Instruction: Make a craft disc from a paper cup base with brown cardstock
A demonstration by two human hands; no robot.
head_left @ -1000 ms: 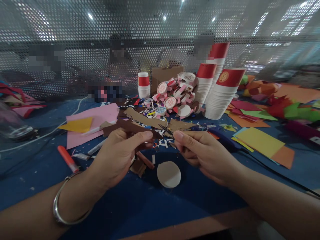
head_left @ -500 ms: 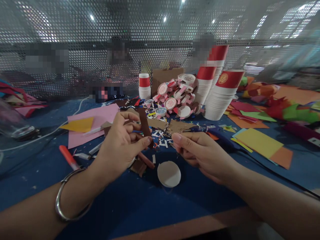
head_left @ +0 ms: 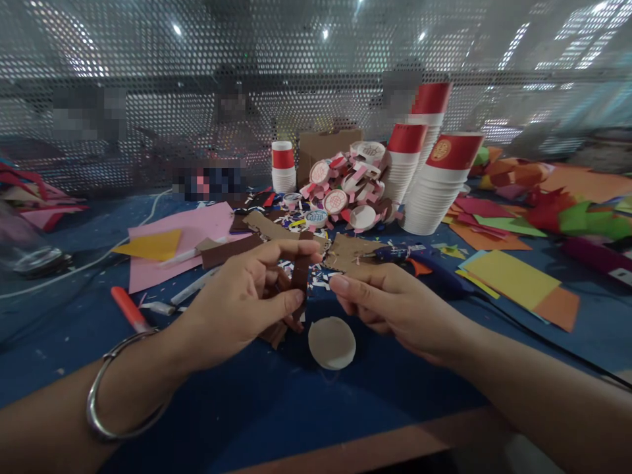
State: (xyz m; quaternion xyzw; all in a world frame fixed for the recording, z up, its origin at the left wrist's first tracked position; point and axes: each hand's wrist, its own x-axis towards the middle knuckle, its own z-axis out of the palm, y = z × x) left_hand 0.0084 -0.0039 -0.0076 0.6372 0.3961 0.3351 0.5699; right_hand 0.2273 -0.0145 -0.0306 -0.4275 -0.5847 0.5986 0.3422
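My left hand point(head_left: 247, 296), a silver bangle on its wrist, holds a dark brown paper strip point(head_left: 300, 270) between thumb and fingers, above the table. Facing it, my right hand point(head_left: 382, 299) is closed with thumb against forefinger; whatever it pinches, if anything, is too small to make out. Below and between both hands a round pale paper disc point(head_left: 332, 343) lies flat on the blue tabletop point(head_left: 276, 408). Scraps of torn cardboard point(head_left: 353, 253) and small paper bits are scattered just beyond my fingertips.
A blue glue gun point(head_left: 419, 258) with its black cord lies to the right. Stacked red-and-white paper cups point(head_left: 429, 197) stand behind, beside a pile of decorated discs point(head_left: 340, 191). Coloured paper sheets point(head_left: 513, 280) lie right, pink paper point(head_left: 197, 230) left, with a red-handled tool point(head_left: 129, 308).
The brown strip has turned more upright, and my left hand's forefinger now stretches across its top. My right hand has shifted slightly left and down, still pinched.
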